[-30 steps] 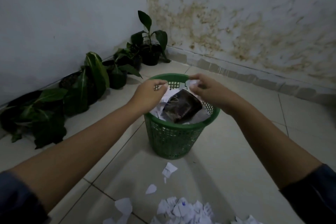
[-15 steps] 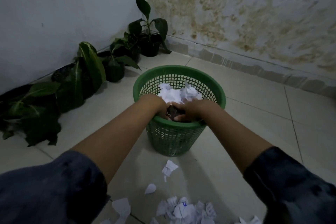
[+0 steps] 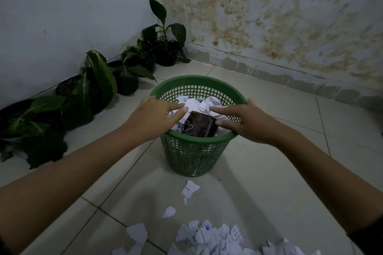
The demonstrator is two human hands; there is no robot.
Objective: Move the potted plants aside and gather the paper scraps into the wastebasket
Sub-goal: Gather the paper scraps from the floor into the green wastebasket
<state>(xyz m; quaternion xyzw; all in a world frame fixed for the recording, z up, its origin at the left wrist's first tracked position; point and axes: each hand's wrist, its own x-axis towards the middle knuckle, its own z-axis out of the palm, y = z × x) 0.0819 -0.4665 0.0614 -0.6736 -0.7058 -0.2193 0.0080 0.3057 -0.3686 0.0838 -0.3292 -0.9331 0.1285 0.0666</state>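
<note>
Hovering open, both hands [image 3: 153, 118] over wastebasket [image 3: 192, 151] scraps [image 3: 199, 103]

Home room corner, tiled floor [image 3: 269, 172], stained wall [image 3: 269, 16]

Green plastic basket [image 3: 192, 151], matt lattice walls with a smooth rim, stuffed with crumpled white paper [image 3: 204, 104] and one dark glossy packet [image 3: 200, 124] catching a faint sheen. Floor [image 3: 259, 172] is pale glazed tile, smooth and softly shiny, littered with torn paper scraps [image 3: 209, 236]. Walls: the left wall [image 3: 62, 16] is matt painted plaster, the right wall [image 3: 279, 16] rough, blotched and flaking; waxy leaves [image 3: 99, 72] over dull black plastic pots [image 3: 167, 56].
</note>
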